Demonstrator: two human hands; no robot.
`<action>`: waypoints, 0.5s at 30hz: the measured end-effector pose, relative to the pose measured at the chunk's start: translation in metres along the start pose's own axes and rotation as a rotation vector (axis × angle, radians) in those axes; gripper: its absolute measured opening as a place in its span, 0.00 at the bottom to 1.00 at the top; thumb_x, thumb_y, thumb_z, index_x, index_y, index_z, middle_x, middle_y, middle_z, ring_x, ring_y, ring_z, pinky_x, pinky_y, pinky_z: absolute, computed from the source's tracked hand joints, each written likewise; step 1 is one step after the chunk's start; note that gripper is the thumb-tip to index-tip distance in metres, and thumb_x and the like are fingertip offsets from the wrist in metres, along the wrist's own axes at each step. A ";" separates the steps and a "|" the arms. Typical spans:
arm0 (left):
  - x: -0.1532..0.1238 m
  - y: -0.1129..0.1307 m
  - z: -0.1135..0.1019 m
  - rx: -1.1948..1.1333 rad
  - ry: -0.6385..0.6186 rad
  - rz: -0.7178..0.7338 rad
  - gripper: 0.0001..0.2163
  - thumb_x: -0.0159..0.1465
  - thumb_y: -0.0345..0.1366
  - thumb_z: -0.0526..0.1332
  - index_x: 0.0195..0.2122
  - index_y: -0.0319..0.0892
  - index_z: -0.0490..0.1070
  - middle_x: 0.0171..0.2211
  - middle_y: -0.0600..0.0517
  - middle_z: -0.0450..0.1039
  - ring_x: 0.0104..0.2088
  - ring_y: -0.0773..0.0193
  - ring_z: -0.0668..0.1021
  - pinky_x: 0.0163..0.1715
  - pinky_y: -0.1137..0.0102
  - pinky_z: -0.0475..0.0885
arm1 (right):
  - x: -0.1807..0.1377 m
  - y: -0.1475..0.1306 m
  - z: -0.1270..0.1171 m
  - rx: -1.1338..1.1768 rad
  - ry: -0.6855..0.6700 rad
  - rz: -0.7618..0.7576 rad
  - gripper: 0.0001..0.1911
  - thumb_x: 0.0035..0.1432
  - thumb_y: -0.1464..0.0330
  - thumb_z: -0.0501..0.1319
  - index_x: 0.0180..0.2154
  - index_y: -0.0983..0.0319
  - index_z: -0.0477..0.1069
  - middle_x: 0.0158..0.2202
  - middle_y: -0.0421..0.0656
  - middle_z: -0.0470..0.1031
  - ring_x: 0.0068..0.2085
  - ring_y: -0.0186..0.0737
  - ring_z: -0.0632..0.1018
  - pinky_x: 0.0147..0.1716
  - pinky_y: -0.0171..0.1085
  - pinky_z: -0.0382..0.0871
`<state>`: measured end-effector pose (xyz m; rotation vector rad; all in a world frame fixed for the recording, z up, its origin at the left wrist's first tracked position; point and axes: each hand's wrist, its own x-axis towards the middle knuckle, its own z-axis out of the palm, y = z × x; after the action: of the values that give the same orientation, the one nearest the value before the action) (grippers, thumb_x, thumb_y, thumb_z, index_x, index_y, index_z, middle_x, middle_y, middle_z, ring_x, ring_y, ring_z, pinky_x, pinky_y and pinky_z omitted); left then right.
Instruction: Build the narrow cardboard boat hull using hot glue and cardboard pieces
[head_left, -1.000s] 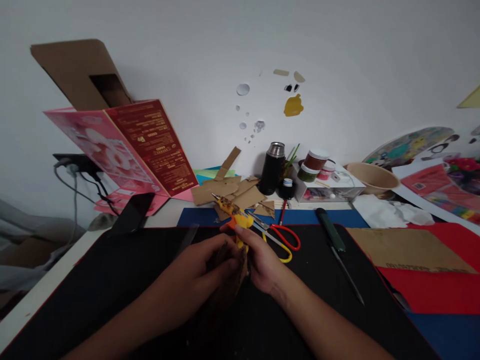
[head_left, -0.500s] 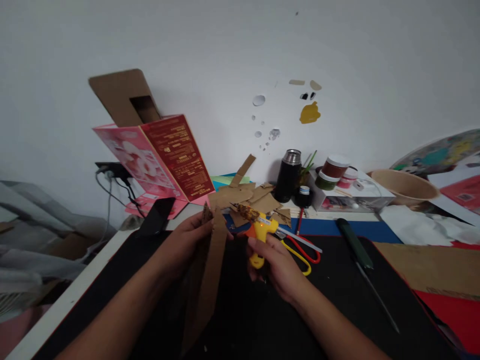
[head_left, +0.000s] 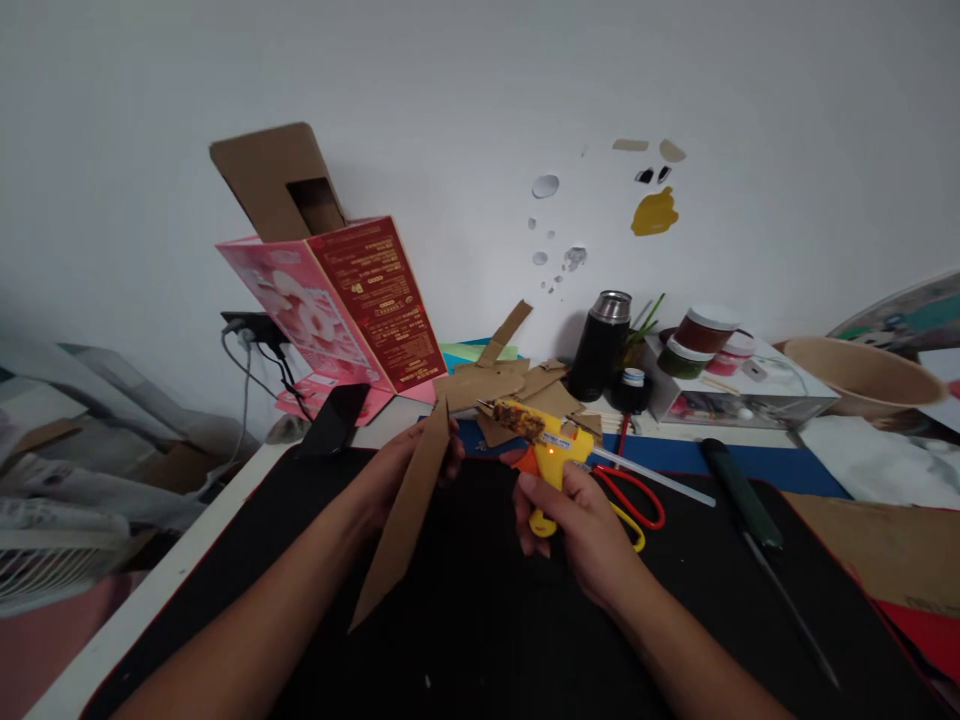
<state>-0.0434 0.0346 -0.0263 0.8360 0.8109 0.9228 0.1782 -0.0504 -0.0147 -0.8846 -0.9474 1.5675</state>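
Cardboard strip [head_left: 405, 520] gripped by left fingers [head_left: 456, 457] | right fingers [head_left: 534, 492] grip glue gun [head_left: 553, 455] | jars [head_left: 703, 328] lidded

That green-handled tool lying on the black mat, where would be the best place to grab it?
Probably the thick green handle at its far end, taken from above with fingers across it. The tool lies flat on the black mat with nothing against it, while the metal shaft running toward you looks too thin for a sure hold.
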 end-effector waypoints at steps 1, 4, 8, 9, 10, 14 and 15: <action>0.000 -0.001 -0.001 -0.005 -0.013 -0.003 0.14 0.57 0.38 0.73 0.42 0.40 0.77 0.29 0.50 0.81 0.24 0.63 0.80 0.22 0.74 0.72 | 0.000 0.000 0.000 -0.005 -0.002 0.000 0.23 0.59 0.53 0.73 0.46 0.62 0.76 0.25 0.36 0.75 0.19 0.32 0.75 0.15 0.28 0.59; 0.002 -0.003 -0.005 -0.018 -0.060 -0.018 0.12 0.59 0.36 0.72 0.43 0.40 0.77 0.32 0.49 0.81 0.25 0.62 0.81 0.22 0.74 0.72 | -0.002 0.000 0.000 -0.021 -0.016 0.012 0.24 0.60 0.51 0.72 0.47 0.63 0.76 0.24 0.36 0.74 0.18 0.32 0.75 0.16 0.28 0.58; 0.012 -0.014 -0.017 -0.059 -0.159 -0.007 0.14 0.59 0.33 0.70 0.47 0.41 0.77 0.28 0.52 0.77 0.25 0.63 0.80 0.22 0.74 0.72 | -0.002 0.001 0.000 -0.027 -0.067 -0.005 0.24 0.63 0.49 0.69 0.46 0.63 0.77 0.23 0.36 0.74 0.19 0.32 0.75 0.16 0.29 0.59; 0.015 -0.018 -0.021 -0.069 -0.198 -0.010 0.14 0.60 0.35 0.70 0.48 0.41 0.77 0.27 0.51 0.77 0.25 0.62 0.79 0.22 0.73 0.72 | -0.002 0.002 0.000 -0.026 -0.069 -0.013 0.23 0.64 0.49 0.68 0.45 0.63 0.78 0.23 0.36 0.73 0.18 0.32 0.74 0.17 0.29 0.59; 0.019 -0.022 -0.023 -0.073 -0.241 -0.021 0.14 0.62 0.38 0.69 0.47 0.40 0.77 0.26 0.51 0.76 0.24 0.61 0.79 0.21 0.72 0.71 | -0.002 0.002 0.000 -0.021 -0.072 -0.014 0.24 0.64 0.48 0.68 0.43 0.64 0.78 0.21 0.35 0.71 0.18 0.31 0.74 0.17 0.29 0.59; 0.029 -0.038 -0.025 -0.080 -0.397 -0.010 0.19 0.62 0.46 0.69 0.49 0.39 0.77 0.21 0.52 0.73 0.19 0.60 0.76 0.18 0.71 0.68 | -0.003 0.001 0.003 -0.056 -0.071 -0.010 0.29 0.62 0.43 0.66 0.38 0.65 0.79 0.16 0.34 0.67 0.16 0.31 0.71 0.18 0.30 0.59; 0.031 -0.041 -0.025 -0.080 -0.432 0.001 0.21 0.60 0.49 0.70 0.49 0.40 0.76 0.20 0.53 0.72 0.18 0.59 0.75 0.16 0.71 0.67 | -0.004 0.001 0.004 -0.078 -0.060 -0.012 0.30 0.62 0.42 0.66 0.37 0.65 0.79 0.16 0.34 0.67 0.16 0.31 0.71 0.18 0.30 0.59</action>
<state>-0.0391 0.0539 -0.0799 0.9228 0.3962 0.7331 0.1748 -0.0548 -0.0138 -0.8884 -1.0608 1.5639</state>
